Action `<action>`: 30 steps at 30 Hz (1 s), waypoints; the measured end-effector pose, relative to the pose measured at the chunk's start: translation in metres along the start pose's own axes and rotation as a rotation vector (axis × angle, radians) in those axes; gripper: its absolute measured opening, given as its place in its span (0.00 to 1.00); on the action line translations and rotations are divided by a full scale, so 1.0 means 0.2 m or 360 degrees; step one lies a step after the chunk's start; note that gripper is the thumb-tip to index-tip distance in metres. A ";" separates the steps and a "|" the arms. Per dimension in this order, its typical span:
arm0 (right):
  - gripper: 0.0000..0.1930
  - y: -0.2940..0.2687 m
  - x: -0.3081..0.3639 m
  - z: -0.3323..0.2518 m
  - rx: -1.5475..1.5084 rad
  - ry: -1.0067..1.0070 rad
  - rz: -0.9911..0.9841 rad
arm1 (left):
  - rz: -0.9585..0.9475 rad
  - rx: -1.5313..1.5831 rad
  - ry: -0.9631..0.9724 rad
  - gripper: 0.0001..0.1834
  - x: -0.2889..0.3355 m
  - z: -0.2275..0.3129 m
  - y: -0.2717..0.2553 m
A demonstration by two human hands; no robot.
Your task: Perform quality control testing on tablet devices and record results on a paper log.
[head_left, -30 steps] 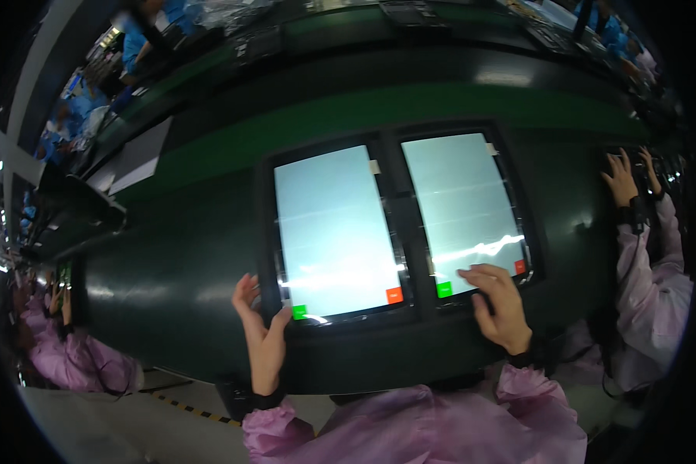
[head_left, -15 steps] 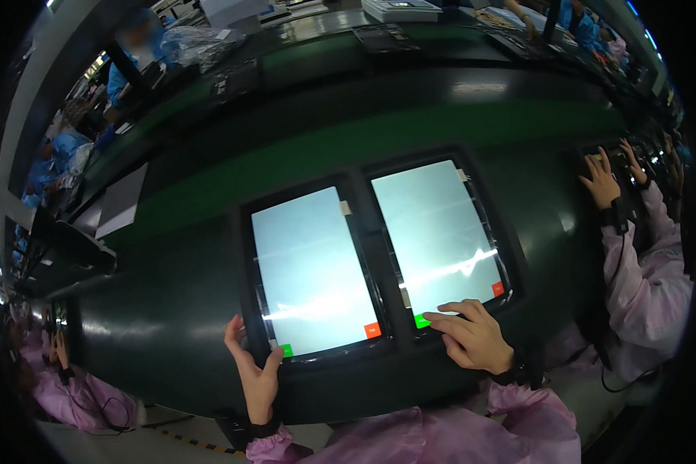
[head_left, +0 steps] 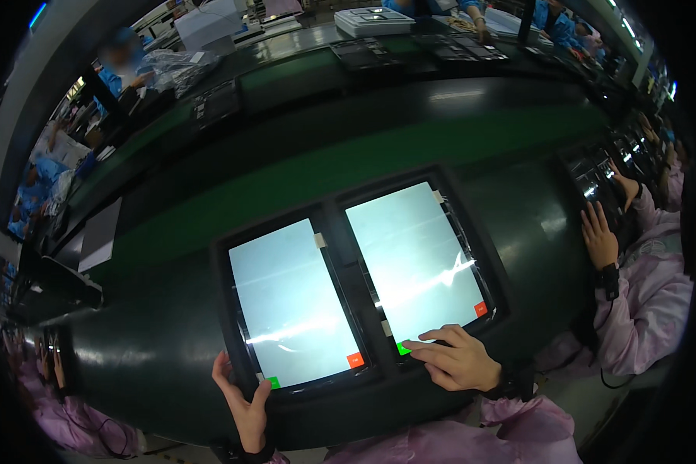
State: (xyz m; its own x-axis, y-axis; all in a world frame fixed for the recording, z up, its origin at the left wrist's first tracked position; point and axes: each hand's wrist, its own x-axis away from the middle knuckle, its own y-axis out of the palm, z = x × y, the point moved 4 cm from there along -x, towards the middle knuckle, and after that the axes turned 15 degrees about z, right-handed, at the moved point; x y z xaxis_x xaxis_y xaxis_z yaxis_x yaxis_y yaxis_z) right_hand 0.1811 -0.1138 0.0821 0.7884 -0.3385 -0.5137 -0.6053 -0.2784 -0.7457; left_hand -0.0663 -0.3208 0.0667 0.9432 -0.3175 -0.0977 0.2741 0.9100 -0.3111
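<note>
Two tablets with bright white screens lie side by side in a black tray with two recesses (head_left: 334, 240). Each screen has a green square at its lower left corner and a red one at its lower right. At the left tablet (head_left: 290, 301), my left hand (head_left: 243, 406) has its thumb at the green square and its spread fingers along the tray's outer edge. My right hand (head_left: 460, 362) reaches over the lower edge of the right tablet (head_left: 410, 263), index fingertip at its green square, other fingers loosely bent and holding nothing. Small pale tabs stick out beside both screens.
A dark bench with a green strip (head_left: 286, 189) runs across. Beyond lie dark flat devices (head_left: 363, 54) and a white stacked tray (head_left: 375, 22). A black stand (head_left: 66, 271) is at left. On the right, a co-worker's hands (head_left: 602, 236) are over other dark devices.
The whole view has shifted, so tablets and tray sit lower and farther left. Both my hands keep their places at the green squares. The co-worker's near hand has moved nearer to their body.
</note>
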 end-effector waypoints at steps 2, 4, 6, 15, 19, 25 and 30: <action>0.15 0.00 0.00 0.01 0.0100 -0.0041 -0.0036 | -0.0008 0.0005 0.0018 0.46 -0.01 0.01 0.03; 0.15 -0.01 -0.01 0.01 0.0192 -0.0095 -0.0065 | 0.0003 -0.0093 0.0037 0.46 -0.01 0.03 0.05; 0.16 -0.04 -0.04 0.00 0.0039 -0.0011 0.0014 | 0.0028 -0.0109 0.0067 0.45 -0.01 0.06 0.03; 0.20 -0.34 -0.35 0.10 -0.0117 0.0285 0.0623 | -0.0035 -0.0176 0.0897 0.26 -0.30 0.33 0.11; 0.19 -0.21 -0.49 0.22 -0.0266 0.0368 0.0559 | 0.0083 -0.0296 0.1171 0.19 -0.42 0.37 0.15; 0.16 -0.02 -0.50 0.36 -0.0121 0.0461 0.0468 | 0.0110 -0.0832 0.1331 0.20 -0.45 0.19 0.23; 0.14 -0.02 -0.51 0.39 0.0093 0.0323 0.0380 | 0.0070 -0.0840 0.1401 0.19 -0.46 0.20 0.30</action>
State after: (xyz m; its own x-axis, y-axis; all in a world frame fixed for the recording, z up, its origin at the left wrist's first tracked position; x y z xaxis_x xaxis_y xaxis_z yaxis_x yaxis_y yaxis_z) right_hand 0.1118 -0.0090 0.1034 0.5836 -0.5620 -0.5862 -0.7586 -0.1198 -0.6404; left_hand -0.1296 -0.2262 0.0941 0.4203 -0.5631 -0.7115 -0.0752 0.7598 -0.6458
